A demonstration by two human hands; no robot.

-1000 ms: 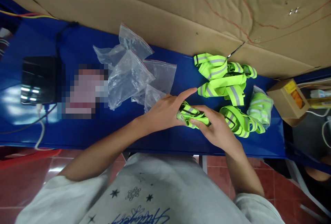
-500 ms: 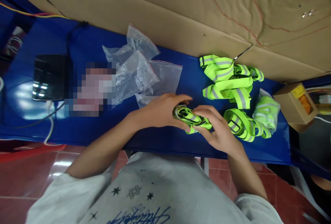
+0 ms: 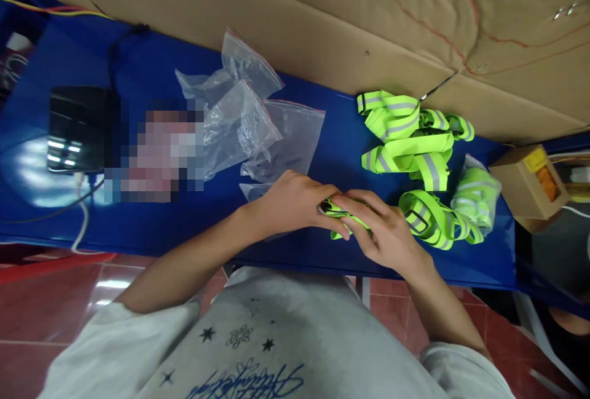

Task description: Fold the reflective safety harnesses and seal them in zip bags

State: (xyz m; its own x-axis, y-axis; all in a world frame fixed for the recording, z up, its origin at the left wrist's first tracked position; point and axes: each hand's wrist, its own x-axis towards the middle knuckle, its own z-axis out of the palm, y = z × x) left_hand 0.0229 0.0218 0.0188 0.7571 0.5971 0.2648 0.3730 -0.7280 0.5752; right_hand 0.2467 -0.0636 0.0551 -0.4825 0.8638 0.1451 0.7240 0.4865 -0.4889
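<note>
Between my two hands is a bundled neon-yellow reflective strap [image 3: 353, 217] with grey stripes, folded into a compact wad. My left hand [image 3: 302, 202] grips its left end, fingers bent over the top and thumb below. From the right, my right hand [image 3: 385, 224] is closed around the other end, so much of the bundle is hidden. Just right of that hand lies a loosely coiled reflective strap [image 3: 437, 222] with a black buckle. Behind it more reflective straps [image 3: 408, 134] lie in a loose pile. A clear bag [image 3: 477, 193] holds another rolled strap.
Several clear zip bags [image 3: 258, 122] lie overlapping on the blue table [image 3: 336, 153], left of centre. Farther left stands a glossy black box [image 3: 76, 131] with cables. A small cardboard box [image 3: 520, 181] sits at the right end. Brown cardboard [image 3: 322, 30] lines the back.
My hands have closed in on the strap bundle, which now looks more tightly pressed and more covered by my fingers. The view has shifted slightly.
</note>
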